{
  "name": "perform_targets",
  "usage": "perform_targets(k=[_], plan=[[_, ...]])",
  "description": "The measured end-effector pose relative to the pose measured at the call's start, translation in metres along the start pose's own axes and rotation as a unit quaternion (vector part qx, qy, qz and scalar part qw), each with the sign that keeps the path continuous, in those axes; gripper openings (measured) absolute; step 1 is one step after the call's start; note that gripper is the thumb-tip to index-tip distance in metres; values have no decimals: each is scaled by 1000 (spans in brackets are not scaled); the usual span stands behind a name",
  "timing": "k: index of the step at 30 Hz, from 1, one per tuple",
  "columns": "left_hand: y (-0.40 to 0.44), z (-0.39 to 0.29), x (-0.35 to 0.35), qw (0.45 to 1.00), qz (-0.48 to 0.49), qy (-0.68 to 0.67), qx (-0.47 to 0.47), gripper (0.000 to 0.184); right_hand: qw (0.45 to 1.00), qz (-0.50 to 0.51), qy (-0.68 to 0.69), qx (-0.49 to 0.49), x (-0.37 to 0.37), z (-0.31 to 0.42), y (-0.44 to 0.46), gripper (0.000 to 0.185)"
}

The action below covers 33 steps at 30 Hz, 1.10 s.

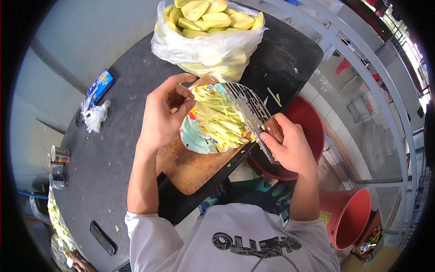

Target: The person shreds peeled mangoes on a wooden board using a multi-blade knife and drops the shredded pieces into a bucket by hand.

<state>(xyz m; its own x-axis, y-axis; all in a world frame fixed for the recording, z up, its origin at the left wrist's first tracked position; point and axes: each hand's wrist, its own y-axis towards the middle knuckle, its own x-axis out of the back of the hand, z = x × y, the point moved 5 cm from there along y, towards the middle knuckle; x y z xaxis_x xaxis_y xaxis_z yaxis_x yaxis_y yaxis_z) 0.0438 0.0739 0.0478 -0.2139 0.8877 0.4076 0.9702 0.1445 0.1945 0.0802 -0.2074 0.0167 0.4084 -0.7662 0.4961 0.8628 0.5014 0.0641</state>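
Observation:
My right hand (292, 147) grips the wooden handle of a broad-bladed cleaver (247, 103), its blade wet and flecked with bits. Beside the blade, a heap of thin pale-green fruit strips (219, 118) lies on a round, colourfully patterned piece (192, 136), a plate or a cloth. My left hand (161, 111) is at the heap's left side, fingers curled and thumb by the strips; what they pinch, if anything, is hidden. Below sits a wooden chopping board (195, 172) at the table edge.
A white plastic bag (204, 52) of peeled fruit pieces (215, 19) stands at the back of the black table (104, 158). Red tubs (308, 131) are below right. A phone (103, 238), cups (60, 154) and a blue packet (100, 86) lie left. Another person's hand (80, 262) shows lower left.

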Motion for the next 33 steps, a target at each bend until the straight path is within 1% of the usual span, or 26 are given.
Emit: perform_targets(k=[1, 2, 4, 8, 10, 11, 13, 14, 15, 17, 18, 20, 21, 23, 24, 26, 27, 28, 29, 30, 31, 32, 33], plan=[[1, -2, 0, 999, -10, -34, 1, 47, 1000, -5, 8, 1, 0, -1, 0, 24], [2, -2, 0, 999, -9, -33, 0, 47, 1000, -6, 8, 2, 1, -2, -1, 24], [4, -1, 0, 997, -18, -76, -7, 47, 999, -23, 19, 22, 3, -3, -1, 24], [8, 12, 15, 998, -28, -63, 3, 45, 999, -27, 38, 19, 2, -7, 0, 24], [12, 23, 35, 996, -92, -1, -12, 42, 998, -41, 43, 32, 1, -5, 2, 24], [13, 28, 42, 996, -92, -1, -12, 42, 998, -41, 43, 32, 0, -4, 2, 24], [14, 39, 61, 985, -146, 88, 14, 39, 996, -33, 83, 15, -3, -2, 4, 24], [14, 43, 66, 982, -157, 107, 21, 39, 996, -33, 83, 15, -3, -2, 5, 24], [14, 47, 71, 982, -157, 107, 21, 39, 996, -33, 76, 17, -4, -4, 7, 24], [15, 56, 76, 964, -120, 230, 53, 39, 997, -29, 67, 21, -7, -4, 12, 24], [14, 59, 77, 964, -122, 230, 55, 39, 997, -26, 70, 20, -8, -4, 14, 23], [14, 68, 73, 957, -66, 270, 87, 40, 997, -22, 72, 20, -11, -2, 17, 22], [14, 69, 74, 957, -69, 269, 88, 40, 995, -30, 88, 29, -11, 1, 18, 21], [14, 61, 74, 945, -102, 311, 19, 43, 993, -35, 103, 38, -12, 5, 19, 21], [14, 57, 71, 945, -103, 311, 20, 43, 994, -44, 89, 45, -11, 8, 20, 21], [11, 33, 71, 939, -196, 281, -30, 45, 994, -54, 75, 51, -9, 14, 20, 21], [10, 27, 68, 939, -197, 281, -30, 45, 994, -67, 30, 81, -7, 22, 19, 21], [7, 15, 66, 923, -228, 294, -95, 47, 990, -80, -15, 112, -6, 28, 19, 21], [3, 2, 63, 903, -258, 305, -160, 49, 990, -80, -15, 112, -9, 26, 21, 21], [0, -6, 60, 903, -258, 305, -160, 49, 975, -107, -65, 182, -12, 27, 21, 22], [-3, -15, 54, 904, -221, 322, -177, 56, 952, -133, -114, 251, -15, 29, 20, 23], [-6, -25, 46, 903, -184, 338, -194, 63, 941, -129, -143, 279, -19, 28, 20, 30], [-10, -33, 40, 902, -184, 338, -195, 63, 932, -111, -191, 289, -24, 21, 19, 36]])
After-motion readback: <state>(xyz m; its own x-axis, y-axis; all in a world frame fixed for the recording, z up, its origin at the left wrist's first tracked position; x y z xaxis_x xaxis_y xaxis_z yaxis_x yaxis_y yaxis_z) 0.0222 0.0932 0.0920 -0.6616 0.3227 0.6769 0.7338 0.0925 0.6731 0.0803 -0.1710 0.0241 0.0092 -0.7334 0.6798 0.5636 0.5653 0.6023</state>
